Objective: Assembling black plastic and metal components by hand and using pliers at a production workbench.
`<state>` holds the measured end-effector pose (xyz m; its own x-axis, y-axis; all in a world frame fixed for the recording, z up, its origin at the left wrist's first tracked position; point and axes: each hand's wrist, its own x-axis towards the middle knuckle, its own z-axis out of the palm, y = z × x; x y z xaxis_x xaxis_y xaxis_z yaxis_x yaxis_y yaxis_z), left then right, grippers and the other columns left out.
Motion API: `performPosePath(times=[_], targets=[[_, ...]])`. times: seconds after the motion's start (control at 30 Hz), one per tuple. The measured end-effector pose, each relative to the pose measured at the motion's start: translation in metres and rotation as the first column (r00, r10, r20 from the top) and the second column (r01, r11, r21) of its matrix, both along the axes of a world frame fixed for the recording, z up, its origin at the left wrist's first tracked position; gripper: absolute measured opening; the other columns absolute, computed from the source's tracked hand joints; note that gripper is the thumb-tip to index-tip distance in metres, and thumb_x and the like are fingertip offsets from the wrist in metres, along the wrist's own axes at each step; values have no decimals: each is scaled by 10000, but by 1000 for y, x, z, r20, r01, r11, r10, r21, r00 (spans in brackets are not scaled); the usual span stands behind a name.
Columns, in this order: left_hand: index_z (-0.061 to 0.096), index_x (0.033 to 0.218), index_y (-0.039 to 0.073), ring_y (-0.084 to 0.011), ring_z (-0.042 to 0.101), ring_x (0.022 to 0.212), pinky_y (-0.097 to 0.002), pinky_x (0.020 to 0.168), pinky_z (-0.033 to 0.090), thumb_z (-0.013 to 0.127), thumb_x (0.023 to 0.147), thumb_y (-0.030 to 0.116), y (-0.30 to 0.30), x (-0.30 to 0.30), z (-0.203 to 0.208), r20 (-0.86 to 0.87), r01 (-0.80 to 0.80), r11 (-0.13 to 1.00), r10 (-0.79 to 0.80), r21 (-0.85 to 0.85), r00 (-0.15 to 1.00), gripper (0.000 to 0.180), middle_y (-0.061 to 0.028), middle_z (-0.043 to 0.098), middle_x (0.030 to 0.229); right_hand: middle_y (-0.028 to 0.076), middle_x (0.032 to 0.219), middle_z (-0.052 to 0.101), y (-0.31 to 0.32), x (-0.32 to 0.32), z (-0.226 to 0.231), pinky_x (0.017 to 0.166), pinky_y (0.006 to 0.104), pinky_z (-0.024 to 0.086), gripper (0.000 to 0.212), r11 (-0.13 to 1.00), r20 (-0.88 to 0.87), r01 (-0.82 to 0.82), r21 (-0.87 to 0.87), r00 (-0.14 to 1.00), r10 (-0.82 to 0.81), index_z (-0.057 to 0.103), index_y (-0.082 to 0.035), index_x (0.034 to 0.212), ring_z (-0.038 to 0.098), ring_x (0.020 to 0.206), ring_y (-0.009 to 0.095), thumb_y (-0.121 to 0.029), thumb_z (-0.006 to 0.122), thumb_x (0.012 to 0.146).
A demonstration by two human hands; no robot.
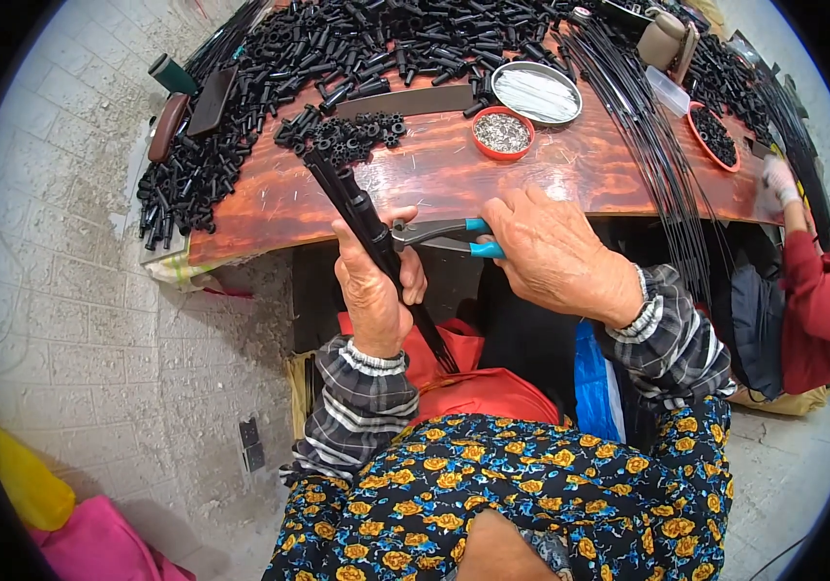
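My left hand is wrapped around a slim black umbrella frame, a bundle of dark rods with a collar. The frame slants from above the table's front edge down toward the red cloth on my lap. My right hand grips a pair of pliers with teal handles. Their jaws point left and meet the frame near the collar, beside my left fingers. Whether they pinch a small part there, I cannot make out.
Black plastic parts cover the far side of the wooden table. A red bowl holds small metal bits; a round tin holds pale thin pieces. Black rods overhang the edge. At right is another person's gloved hand.
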<state>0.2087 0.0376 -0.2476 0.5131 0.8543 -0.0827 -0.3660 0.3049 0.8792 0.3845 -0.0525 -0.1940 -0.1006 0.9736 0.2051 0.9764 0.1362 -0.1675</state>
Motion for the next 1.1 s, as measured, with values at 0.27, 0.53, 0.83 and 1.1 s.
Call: performPosePath(times=[0.27,0.53,0.83,1.1], targets=[[629,1038,15,-86,332,363,-249,365,275,314,905,714,-5,4,1,48,-80,996,81,-35,996,777,15,380,462,158,715,545,-2,-1,-20,613,469,426,188,993,-281,-98,63,953,112,466,-15,874,580,710,364,-51,616,765],[621,1027,31,-97,337,356,-252,364,292,322,920,689,-1,-1,-6,58,-119,993,119,-7,991,731,5,387,470,189,709,578,2,-12,-25,610,482,428,170,994,-447,-36,-105,894,-14,510,-5,851,591,717,400,-139,613,830],[562,1067,16,-104,331,347,-253,345,286,315,928,674,20,-15,-19,150,-197,980,198,-21,969,717,2,396,483,-1,666,542,5,-10,-39,570,265,435,228,967,-951,-25,-253,189,-244,565,-32,819,528,607,102,-234,578,926],[547,1129,-11,-93,324,353,-243,349,294,336,915,684,17,-6,-14,118,-134,991,130,25,984,757,10,386,485,126,611,554,48,65,-7,553,363,430,148,940,-508,333,76,824,-251,577,13,816,554,562,254,-132,604,829]])
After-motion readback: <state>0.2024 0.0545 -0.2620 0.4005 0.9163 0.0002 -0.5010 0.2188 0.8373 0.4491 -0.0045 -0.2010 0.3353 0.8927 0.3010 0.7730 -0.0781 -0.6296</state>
